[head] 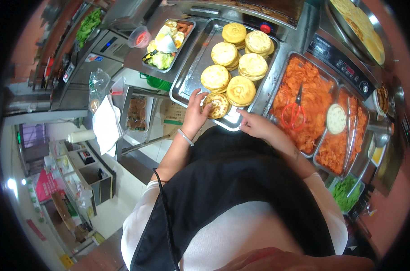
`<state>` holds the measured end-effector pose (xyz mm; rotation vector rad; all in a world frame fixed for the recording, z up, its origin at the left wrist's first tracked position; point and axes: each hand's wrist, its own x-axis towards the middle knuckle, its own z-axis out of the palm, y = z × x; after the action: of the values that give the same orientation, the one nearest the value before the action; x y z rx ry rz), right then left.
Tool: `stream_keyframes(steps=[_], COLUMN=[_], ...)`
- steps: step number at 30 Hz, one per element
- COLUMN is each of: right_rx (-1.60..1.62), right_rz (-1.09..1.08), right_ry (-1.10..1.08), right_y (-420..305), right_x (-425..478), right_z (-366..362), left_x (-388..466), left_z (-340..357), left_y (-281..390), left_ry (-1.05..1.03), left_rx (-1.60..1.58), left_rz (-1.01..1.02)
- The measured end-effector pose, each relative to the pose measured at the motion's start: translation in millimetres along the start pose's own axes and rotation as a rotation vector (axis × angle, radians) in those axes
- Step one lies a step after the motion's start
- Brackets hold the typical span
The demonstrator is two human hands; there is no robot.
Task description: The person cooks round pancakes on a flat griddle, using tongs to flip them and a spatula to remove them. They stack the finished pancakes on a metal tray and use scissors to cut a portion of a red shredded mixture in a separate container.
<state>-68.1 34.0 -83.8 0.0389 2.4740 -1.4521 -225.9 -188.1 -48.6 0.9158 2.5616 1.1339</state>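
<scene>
A metal tray (188, 69) in front of me bears several stacks of round flatbreads (241, 90). One browned flatbread (218, 105) lies at the tray's near end. My left hand (195, 113), with a bangle on its wrist, reaches over the near left rim; its thumb overlaps this flatbread's edge and its fingers are spread. Across the near right corner is my right hand (257, 126), its index finger pointing inward over the tray. Nothing shows between its fingers, though its underside is hidden.
To the right, trays of orange-red shredded food (298, 84) hold red-handled scissors (294, 113), tongs (351, 135) and a pale round disc (335, 118). A tray of eggs, sausages and lettuce (165, 43) stands at the left. An induction cooker panel (342, 66) lies beyond the orange food.
</scene>
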Motion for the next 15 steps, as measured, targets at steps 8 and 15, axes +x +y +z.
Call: stream_keyframes(steps=[8,15], right_rx=[-0.014,-0.090], right_rz=[-0.014,0.135], right_ry=[0.201,0.236], right_y=[-6,-38], right_x=[-21,-24], right_z=[20,31], left_x=[39,36], left_z=[-11,-14], left_y=[0,-9], left_ry=[0.066,0.003], left_rx=[0.039,0.083], left_rz=[0.275,0.381])
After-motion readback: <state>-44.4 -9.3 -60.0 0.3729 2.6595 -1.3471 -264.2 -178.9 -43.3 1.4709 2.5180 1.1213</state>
